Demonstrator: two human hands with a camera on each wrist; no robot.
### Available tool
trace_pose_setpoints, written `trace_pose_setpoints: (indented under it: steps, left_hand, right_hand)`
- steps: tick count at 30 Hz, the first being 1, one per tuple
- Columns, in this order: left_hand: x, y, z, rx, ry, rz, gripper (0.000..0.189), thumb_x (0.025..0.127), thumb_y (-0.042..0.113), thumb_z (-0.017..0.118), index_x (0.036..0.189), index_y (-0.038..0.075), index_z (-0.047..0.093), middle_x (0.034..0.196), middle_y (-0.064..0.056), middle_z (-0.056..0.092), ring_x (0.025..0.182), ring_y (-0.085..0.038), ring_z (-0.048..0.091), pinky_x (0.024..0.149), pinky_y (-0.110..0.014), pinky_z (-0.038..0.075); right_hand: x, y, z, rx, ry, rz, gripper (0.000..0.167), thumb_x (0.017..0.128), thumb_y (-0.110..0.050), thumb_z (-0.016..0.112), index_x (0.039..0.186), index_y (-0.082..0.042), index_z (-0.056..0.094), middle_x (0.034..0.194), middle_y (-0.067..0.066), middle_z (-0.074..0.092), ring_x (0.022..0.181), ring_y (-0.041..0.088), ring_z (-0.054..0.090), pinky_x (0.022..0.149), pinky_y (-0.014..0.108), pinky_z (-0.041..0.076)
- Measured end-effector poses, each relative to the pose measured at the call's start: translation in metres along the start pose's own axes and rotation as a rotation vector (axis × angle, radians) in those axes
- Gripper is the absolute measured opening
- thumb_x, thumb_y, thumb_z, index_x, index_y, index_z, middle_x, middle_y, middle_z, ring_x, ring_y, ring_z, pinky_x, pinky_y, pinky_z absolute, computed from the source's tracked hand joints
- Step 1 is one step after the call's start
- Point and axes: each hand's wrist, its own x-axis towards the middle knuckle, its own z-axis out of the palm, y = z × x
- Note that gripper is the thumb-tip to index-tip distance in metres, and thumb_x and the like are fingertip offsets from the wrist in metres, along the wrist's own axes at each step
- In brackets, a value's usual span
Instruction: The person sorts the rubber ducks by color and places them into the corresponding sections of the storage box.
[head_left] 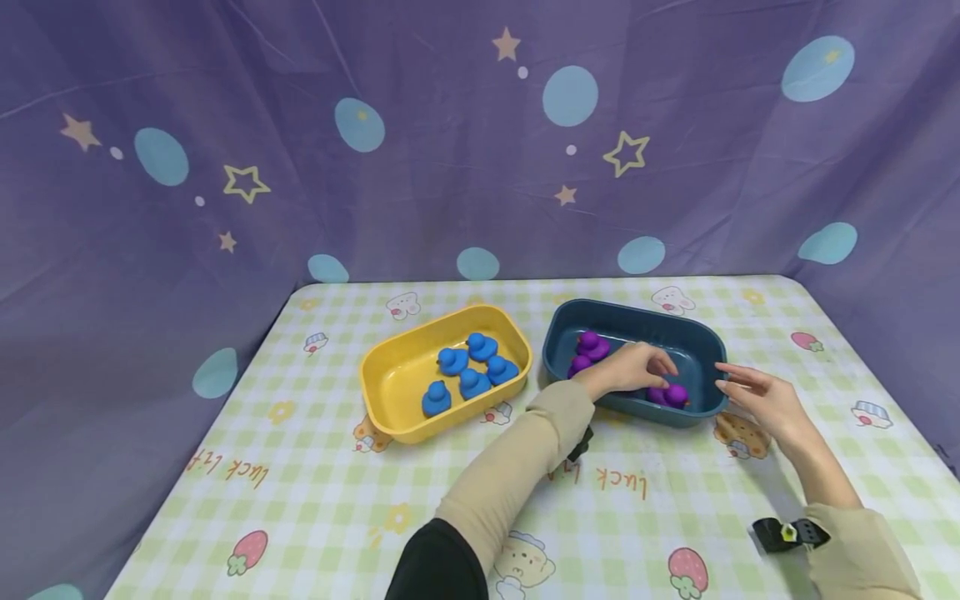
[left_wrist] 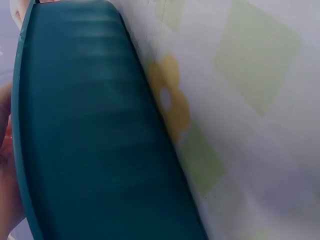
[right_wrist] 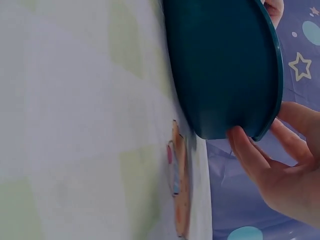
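My left hand (head_left: 633,367) reaches over the near wall of the dark teal basin (head_left: 551,354), fingers bent downward with a visible gap between fingertips and thumb. Beneath it, purple toy ducks (head_left: 677,395) lie at the basin's near right, partly hidden by the hand. More purple ducks (head_left: 593,345) sit at the basin's left end. At the right end, my right hand (head_left: 768,404) has its fingers extended against the rim. The right wrist view shows that hand's fingertips (right_wrist: 237,134) at the basin's end wall. Only an edge of the left hand (left_wrist: 7,190) appears in its wrist view.
Left of the teal basin stands a yellow basin (head_left: 390,383) with several blue toy ducks (head_left: 474,383) in it. Both basins rest on a checked tablecloth (head_left: 322,517) with printed pictures. A purple patterned curtain (head_left: 450,192) hangs behind and at both sides.
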Motion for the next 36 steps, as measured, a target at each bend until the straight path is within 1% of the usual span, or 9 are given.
trace_pose_setpoints:
  steps: [6, 10, 14, 16, 18, 22, 25, 31, 36]
  left_hand:
    - [-0.008, -0.002, -0.003, -0.015, 0.045, 0.023, 0.022, 0.082, 0.014, 0.063, 0.103, 0.008, 0.064, 0.100, -0.001, 0.065, 0.089, -0.004, 0.058, 0.076, -0.006, 0.039]
    - [-0.017, -0.004, -0.006, -0.036, 0.081, 0.035, 0.021, 0.084, 0.012, 0.061, 0.104, 0.006, 0.064, 0.102, -0.004, 0.065, 0.092, -0.006, 0.058, 0.078, -0.008, 0.040]
    - [-0.028, -0.005, -0.010, -0.065, 0.139, 0.033, 0.020, 0.084, 0.011, 0.060, 0.103, 0.006, 0.064, 0.099, -0.003, 0.065, 0.091, -0.004, 0.058, 0.079, -0.007, 0.039]
    - [-0.033, -0.006, -0.012, -0.071, 0.178, 0.038, 0.019, 0.083, 0.011, 0.061, 0.102, 0.007, 0.064, 0.097, -0.002, 0.066, 0.089, -0.003, 0.058, 0.078, -0.006, 0.038]
    - [-0.039, -0.007, -0.014, -0.068, 0.215, 0.045, 0.018, 0.083, 0.011, 0.061, 0.100, 0.008, 0.065, 0.096, 0.000, 0.066, 0.088, -0.002, 0.057, 0.079, -0.007, 0.039]
    - [-0.052, -0.009, -0.019, -0.051, 0.283, 0.055, 0.016, 0.083, 0.011, 0.061, 0.099, 0.010, 0.066, 0.097, 0.002, 0.065, 0.092, -0.002, 0.056, 0.081, -0.008, 0.038]
    - [-0.063, -0.011, -0.023, -0.019, 0.341, 0.064, 0.017, 0.082, 0.012, 0.061, 0.098, 0.011, 0.066, 0.099, 0.003, 0.065, 0.096, -0.003, 0.055, 0.083, -0.008, 0.036]
    - [-0.090, -0.013, -0.034, 0.005, 0.463, 0.094, 0.017, 0.080, 0.011, 0.063, 0.097, 0.010, 0.066, 0.098, 0.000, 0.064, 0.095, -0.010, 0.055, 0.085, -0.013, 0.038]
    - [-0.118, -0.014, -0.044, 0.038, 0.491, 0.051, 0.020, 0.082, 0.015, 0.061, 0.101, 0.011, 0.064, 0.104, -0.001, 0.060, 0.103, -0.014, 0.052, 0.090, -0.022, 0.039]
  right_hand:
    - [-0.002, -0.016, -0.005, -0.089, 0.009, -0.058, 0.053, 0.083, -0.044, 0.056, 0.125, -0.011, 0.051, 0.124, 0.024, 0.047, 0.087, -0.005, 0.053, 0.070, 0.021, 0.046]
    - [-0.012, -0.042, -0.008, -0.119, 0.009, -0.122, 0.049, 0.086, -0.032, 0.056, 0.122, 0.001, 0.050, 0.119, 0.027, 0.049, 0.078, -0.016, 0.048, 0.066, 0.012, 0.042]
    - [-0.016, -0.056, -0.011, -0.166, 0.011, -0.171, 0.045, 0.088, -0.026, 0.055, 0.119, 0.006, 0.050, 0.114, 0.030, 0.052, 0.075, -0.018, 0.046, 0.062, 0.006, 0.039]
    - [-0.016, -0.060, -0.012, -0.198, 0.018, -0.185, 0.043, 0.088, -0.024, 0.054, 0.118, 0.007, 0.051, 0.112, 0.029, 0.053, 0.077, -0.009, 0.053, 0.061, 0.007, 0.039]
    - [-0.016, -0.062, -0.012, -0.234, 0.041, -0.204, 0.040, 0.088, -0.022, 0.054, 0.116, 0.007, 0.053, 0.111, 0.029, 0.054, 0.081, 0.009, 0.061, 0.062, 0.013, 0.044]
    - [-0.017, -0.067, -0.011, -0.295, 0.090, -0.262, 0.036, 0.088, -0.017, 0.054, 0.114, 0.008, 0.054, 0.106, 0.032, 0.055, 0.089, 0.045, 0.056, 0.067, 0.040, 0.050]
    - [-0.019, -0.074, -0.009, -0.317, 0.104, -0.292, 0.035, 0.088, -0.015, 0.055, 0.113, 0.009, 0.054, 0.107, 0.034, 0.052, 0.089, 0.048, 0.054, 0.071, 0.053, 0.045]
    - [-0.022, -0.085, -0.004, -0.342, 0.134, -0.360, 0.033, 0.086, -0.012, 0.057, 0.112, 0.008, 0.055, 0.109, 0.033, 0.051, 0.090, 0.045, 0.054, 0.075, 0.053, 0.043]
    - [-0.026, -0.095, 0.003, -0.339, 0.150, -0.389, 0.033, 0.086, -0.012, 0.057, 0.114, 0.006, 0.055, 0.110, 0.029, 0.051, 0.093, 0.041, 0.052, 0.079, 0.053, 0.041]
